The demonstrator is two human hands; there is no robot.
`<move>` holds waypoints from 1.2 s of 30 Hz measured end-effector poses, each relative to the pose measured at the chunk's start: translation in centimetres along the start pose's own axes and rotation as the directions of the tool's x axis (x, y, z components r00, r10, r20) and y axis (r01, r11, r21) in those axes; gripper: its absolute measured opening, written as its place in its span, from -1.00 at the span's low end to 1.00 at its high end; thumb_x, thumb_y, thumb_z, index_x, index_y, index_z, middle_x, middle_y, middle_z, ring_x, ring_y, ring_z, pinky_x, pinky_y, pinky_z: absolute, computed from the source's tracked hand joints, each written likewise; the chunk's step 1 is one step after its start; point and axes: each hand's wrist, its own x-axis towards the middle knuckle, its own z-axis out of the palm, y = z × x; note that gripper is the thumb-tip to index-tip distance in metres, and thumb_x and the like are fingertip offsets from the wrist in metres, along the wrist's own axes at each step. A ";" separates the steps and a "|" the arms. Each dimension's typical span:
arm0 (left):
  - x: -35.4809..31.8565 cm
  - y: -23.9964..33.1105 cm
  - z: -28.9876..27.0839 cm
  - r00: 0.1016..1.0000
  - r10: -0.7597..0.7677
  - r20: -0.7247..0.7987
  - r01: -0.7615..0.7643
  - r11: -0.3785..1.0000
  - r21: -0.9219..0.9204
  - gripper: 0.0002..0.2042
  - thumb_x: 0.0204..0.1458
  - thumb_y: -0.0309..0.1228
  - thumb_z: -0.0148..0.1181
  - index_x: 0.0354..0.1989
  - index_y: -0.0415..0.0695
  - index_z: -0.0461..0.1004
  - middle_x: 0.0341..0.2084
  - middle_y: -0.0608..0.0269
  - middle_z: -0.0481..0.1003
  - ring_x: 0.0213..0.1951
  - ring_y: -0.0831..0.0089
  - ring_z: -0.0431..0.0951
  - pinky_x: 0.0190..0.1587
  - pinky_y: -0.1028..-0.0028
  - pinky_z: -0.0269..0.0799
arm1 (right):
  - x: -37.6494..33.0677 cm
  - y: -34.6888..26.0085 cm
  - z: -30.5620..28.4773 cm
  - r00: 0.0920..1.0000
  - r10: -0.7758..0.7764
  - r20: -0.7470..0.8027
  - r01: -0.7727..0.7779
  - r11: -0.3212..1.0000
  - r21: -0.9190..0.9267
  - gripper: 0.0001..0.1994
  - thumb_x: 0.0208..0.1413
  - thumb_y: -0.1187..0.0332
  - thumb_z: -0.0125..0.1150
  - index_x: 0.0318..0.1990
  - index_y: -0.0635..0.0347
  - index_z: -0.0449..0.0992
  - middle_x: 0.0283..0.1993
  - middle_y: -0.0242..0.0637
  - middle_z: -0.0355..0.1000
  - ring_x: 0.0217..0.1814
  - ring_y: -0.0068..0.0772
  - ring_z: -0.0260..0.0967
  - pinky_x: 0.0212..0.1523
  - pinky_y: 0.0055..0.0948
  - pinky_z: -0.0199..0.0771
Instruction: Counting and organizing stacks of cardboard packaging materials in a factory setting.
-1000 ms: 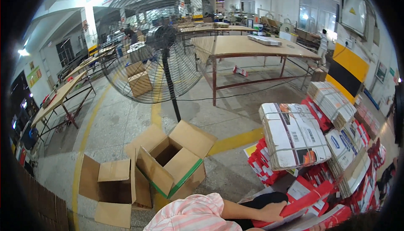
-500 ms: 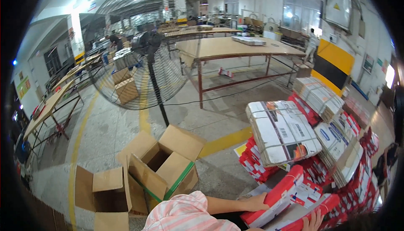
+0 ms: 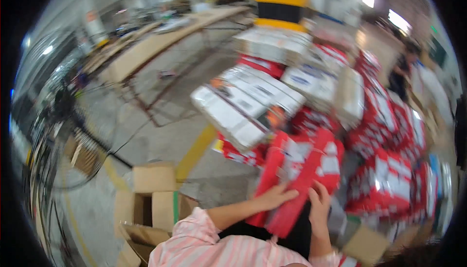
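A red-and-white flat carton (image 3: 304,179), partly unfolded, stands slanted in front of me. On its left side, my left hand (image 3: 276,198) grips the red panel, fingers reaching over it. My right hand (image 3: 318,204) pinches the near right edge of the same carton, thumb and fingers apart from my other hand. Motion blur softens the finger detail. Just beyond the carton lies a strapped stack of white flat cartons (image 3: 248,104), on top of red-and-white bundles.
Open brown boxes (image 3: 163,204) stand on the floor to my left, near a black fan (image 3: 63,106). More red-and-white bundles (image 3: 382,182) are piled at right. Long tables (image 3: 170,36) stand beyond. A person (image 3: 406,70) is at the far right.
The view has swung right. The red-and-white carton is now raised and turned in front of me, with both hands close together on it; before, they were farther apart on cartons at the lower right.
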 end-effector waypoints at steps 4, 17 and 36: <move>0.3 -0.8 -0.7 0.991 0.074 -0.113 -0.073 0.997 0.015 -0.28 0.08 -0.26 0.28 0.33 -0.25 0.04 0.07 0.01 0.40 0.10 0.32 0.42 0.17 0.35 0.31 | 1.5 0.5 0.6 0.994 -0.041 0.100 0.048 0.996 -0.073 -0.65 0.09 0.45 0.25 0.04 0.31 0.45 -0.13 -0.25 0.49 -0.10 -0.48 0.44 -0.20 -0.50 0.49; -0.4 0.1 0.6 0.947 0.265 -0.180 -0.217 0.944 0.247 -0.33 0.15 -0.48 -0.01 0.39 -0.34 -0.17 0.24 -0.17 0.20 0.22 0.26 0.29 0.24 0.39 0.17 | 0.9 -3.9 -1.3 0.860 -0.477 0.182 0.397 0.400 -0.826 -0.55 -0.08 0.62 0.03 0.03 0.12 0.49 -0.12 -0.03 0.45 -0.20 0.04 0.47 -0.25 -0.23 0.50; -0.3 -1.2 -0.4 0.919 0.337 -0.202 -0.232 0.880 0.414 -0.32 0.15 -0.40 0.02 0.38 -0.33 -0.15 0.15 -0.28 0.29 0.16 0.06 0.41 0.20 0.28 0.25 | 0.7 -3.6 -1.4 0.894 -0.389 0.222 0.404 0.487 -0.774 -0.68 -0.03 0.53 0.11 -0.06 0.18 0.48 0.08 0.05 0.38 -0.17 0.10 0.48 -0.17 -0.18 0.50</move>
